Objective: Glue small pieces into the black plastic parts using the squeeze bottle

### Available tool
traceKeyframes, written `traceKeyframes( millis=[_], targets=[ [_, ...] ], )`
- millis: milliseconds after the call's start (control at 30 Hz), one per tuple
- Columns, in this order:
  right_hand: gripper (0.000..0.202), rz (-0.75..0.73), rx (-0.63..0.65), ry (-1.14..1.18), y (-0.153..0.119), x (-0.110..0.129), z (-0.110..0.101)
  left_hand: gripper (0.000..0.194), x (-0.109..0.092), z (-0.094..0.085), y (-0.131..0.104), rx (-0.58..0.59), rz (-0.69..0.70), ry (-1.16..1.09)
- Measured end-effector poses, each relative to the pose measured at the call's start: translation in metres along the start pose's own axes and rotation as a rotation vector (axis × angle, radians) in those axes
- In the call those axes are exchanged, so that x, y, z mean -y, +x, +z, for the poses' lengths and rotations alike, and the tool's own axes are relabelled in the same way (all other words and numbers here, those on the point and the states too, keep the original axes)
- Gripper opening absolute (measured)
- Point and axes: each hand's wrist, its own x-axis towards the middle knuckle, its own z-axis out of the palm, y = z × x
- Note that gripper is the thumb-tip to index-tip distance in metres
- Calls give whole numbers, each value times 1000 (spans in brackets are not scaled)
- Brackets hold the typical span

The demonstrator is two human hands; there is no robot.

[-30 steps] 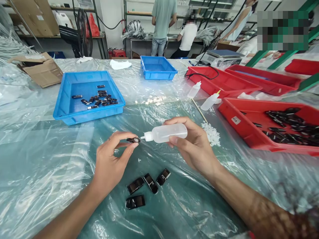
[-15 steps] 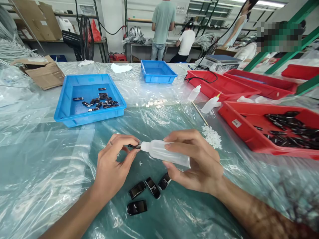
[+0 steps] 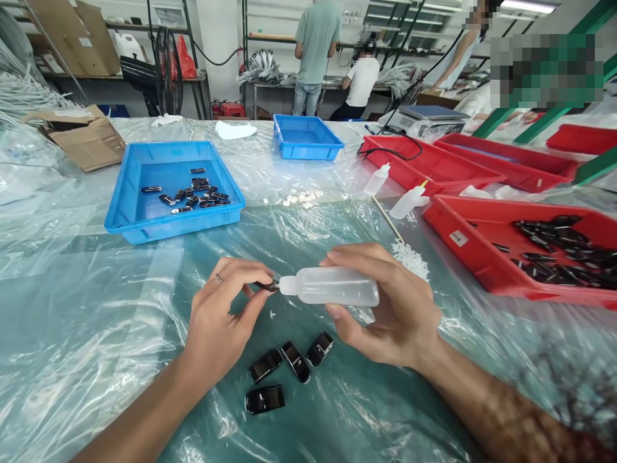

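Between the thumb and forefinger of my left hand (image 3: 226, 308) is a small glossy black piece (image 3: 265, 285), mostly hidden by the fingers. My right hand (image 3: 390, 308) grips a translucent white squeeze bottle (image 3: 337, 287), thumb below and fingers above. The bottle lies nearly level, its nozzle pointing left at the black piece; whether the tip touches it I cannot tell. Below the hands, several glossy black pieces lie on the plastic sheet, among them a black piece (image 3: 265, 400) nearest me and another black piece (image 3: 321, 348) by my right thumb.
At left a blue tray (image 3: 173, 230) holds small black pieces; another blue tray (image 3: 308, 153) stands farther back. A red tray (image 3: 511, 292) with black parts is at right. Two squeeze bottles, a stick (image 3: 385, 217), white granules (image 3: 409, 258) and white bits (image 3: 303, 198) lie beyond my hands. People work behind.
The squeeze bottle has turned to nearly level and shifted slightly right with my right hand. My left hand still pinches the black piece, moved slightly right.
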Motion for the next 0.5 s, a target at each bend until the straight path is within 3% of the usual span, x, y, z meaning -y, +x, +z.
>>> traceKeyframes(
  millis=[300,433,500],
  targets=[
    [90,-184,-6,-151,0,3,0,23,1,1,-1,2,-6,2],
    [85,-157,-12,-114,1,5,-1,24,1,0,-1,7,-9,8],
    [72,-55,-40,-11,4,6,-2,24,1,0,-1,0,-16,0]
  ],
)
